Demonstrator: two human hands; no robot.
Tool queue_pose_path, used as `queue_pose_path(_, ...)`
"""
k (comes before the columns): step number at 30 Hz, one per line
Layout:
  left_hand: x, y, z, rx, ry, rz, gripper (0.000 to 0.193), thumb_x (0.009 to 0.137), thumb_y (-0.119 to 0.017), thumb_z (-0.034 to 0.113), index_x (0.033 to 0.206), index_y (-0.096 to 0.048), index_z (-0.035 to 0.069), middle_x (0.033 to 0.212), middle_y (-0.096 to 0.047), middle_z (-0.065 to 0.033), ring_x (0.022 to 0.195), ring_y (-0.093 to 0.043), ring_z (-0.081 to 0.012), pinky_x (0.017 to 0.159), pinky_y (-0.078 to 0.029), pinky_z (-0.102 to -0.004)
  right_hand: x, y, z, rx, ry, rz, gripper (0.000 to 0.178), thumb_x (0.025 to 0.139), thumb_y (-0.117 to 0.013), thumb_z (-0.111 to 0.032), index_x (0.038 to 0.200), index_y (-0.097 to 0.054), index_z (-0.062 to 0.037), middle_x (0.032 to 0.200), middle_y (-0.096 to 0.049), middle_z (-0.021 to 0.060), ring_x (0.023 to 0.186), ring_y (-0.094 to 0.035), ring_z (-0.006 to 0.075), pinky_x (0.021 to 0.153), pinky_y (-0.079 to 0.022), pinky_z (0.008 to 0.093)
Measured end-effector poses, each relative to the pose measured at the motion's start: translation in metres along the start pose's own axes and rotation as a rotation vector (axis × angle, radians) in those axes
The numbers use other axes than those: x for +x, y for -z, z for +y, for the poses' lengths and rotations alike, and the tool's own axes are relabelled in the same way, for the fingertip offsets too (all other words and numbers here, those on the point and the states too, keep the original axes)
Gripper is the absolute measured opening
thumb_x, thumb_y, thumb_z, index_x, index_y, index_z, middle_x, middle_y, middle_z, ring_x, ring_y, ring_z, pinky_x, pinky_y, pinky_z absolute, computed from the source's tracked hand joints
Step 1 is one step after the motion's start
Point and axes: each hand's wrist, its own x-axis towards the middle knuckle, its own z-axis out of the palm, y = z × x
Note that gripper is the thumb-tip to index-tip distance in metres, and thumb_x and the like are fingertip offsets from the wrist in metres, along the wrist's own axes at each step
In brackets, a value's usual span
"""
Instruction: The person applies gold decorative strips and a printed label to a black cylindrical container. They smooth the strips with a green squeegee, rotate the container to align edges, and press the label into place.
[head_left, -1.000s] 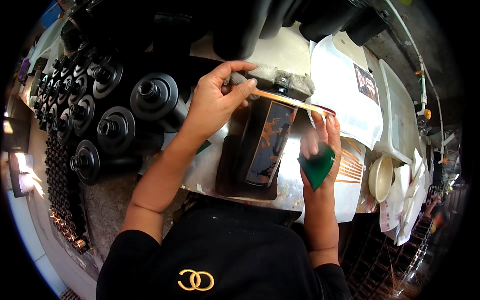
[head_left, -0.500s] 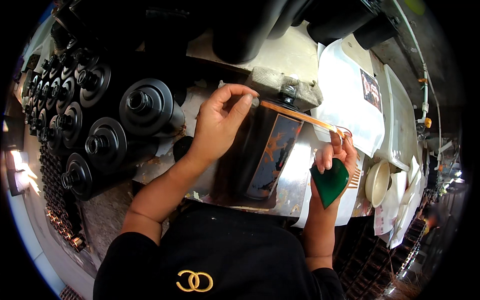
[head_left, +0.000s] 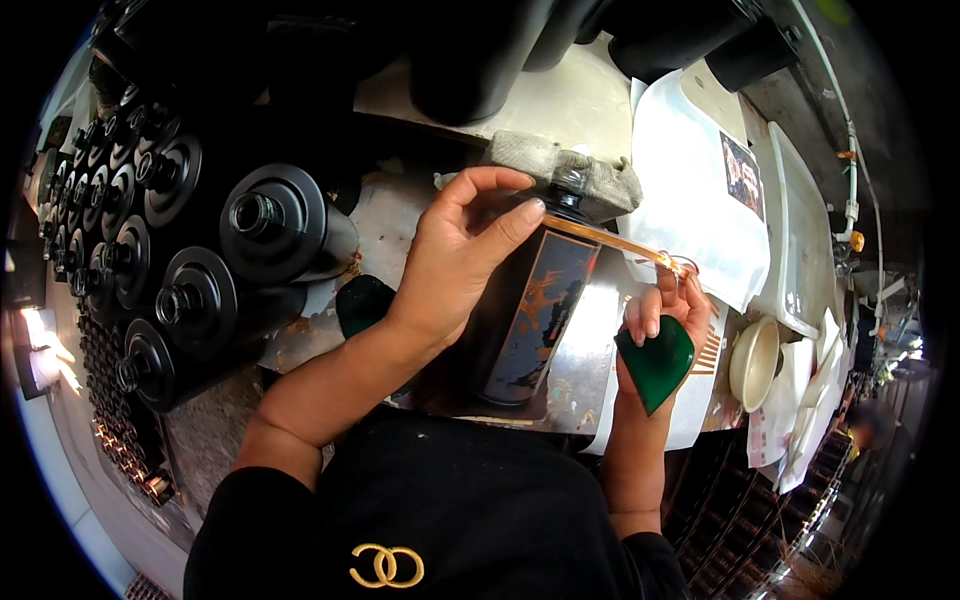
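Observation:
A black bottle point(head_left: 525, 320) with a grey and orange patterned panel stands in front of me, its clear threaded neck point(head_left: 569, 182) farthest away. A narrow orange strip point(head_left: 615, 239) runs across its shoulder. My left hand point(head_left: 470, 235) is curled at the strip's left end, thumb tip against it by the bottle's shoulder and index finger just beyond. At the strip's right end, which has a small curl, the fingertips of my right hand point(head_left: 668, 300) pinch it. A green wedge-shaped scraper point(head_left: 656, 362) is held in that same hand, below the fingers.
Many black bottles point(head_left: 272, 220) stand at the left. A folded grey cloth point(head_left: 530, 155) lies behind the bottle neck. White sheets point(head_left: 690, 210), a clear plastic bin point(head_left: 795, 240) and a cream bowl point(head_left: 754, 364) are at the right. More dark cylinders point(head_left: 470, 70) stand at the back.
My left hand has moved right along the bottle's shoulder, and the strip between my hands looks shorter. My right hand has barely moved.

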Motion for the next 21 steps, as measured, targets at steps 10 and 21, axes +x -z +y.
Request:
queue_pose_path(10,-0.002,-0.013,0.006,0.053,0.035,0.004,0.03,0.088,-0.066,0.008,0.114,-0.051,0.004,0.101,-0.052,-0.0037,0.091,-0.054,-0.0085,0.083,-0.047,-0.022,0.0,0.0,0.0,0.032,0.003,-0.023,0.03,0.1,-0.033,-0.021,0.109,-0.056,-0.0034,0.112,-0.064,0.0202,0.046,-0.042,0.0105,0.04,-0.035,0.0214)
queue_pose_path(21,-0.001,-0.015,0.004,-0.014,0.015,0.06,0.029,0.086,-0.069,0.011,0.109,-0.053,0.004,0.099,-0.056,-0.0044,0.09,-0.054,-0.0091,0.082,-0.047,-0.0232,0.0,-0.001,0.001,-0.004,0.0,0.018,0.028,0.1,-0.034,-0.021,0.108,-0.055,-0.0042,0.113,-0.064,0.0195,0.046,-0.042,0.0097,0.04,-0.035,0.0207)
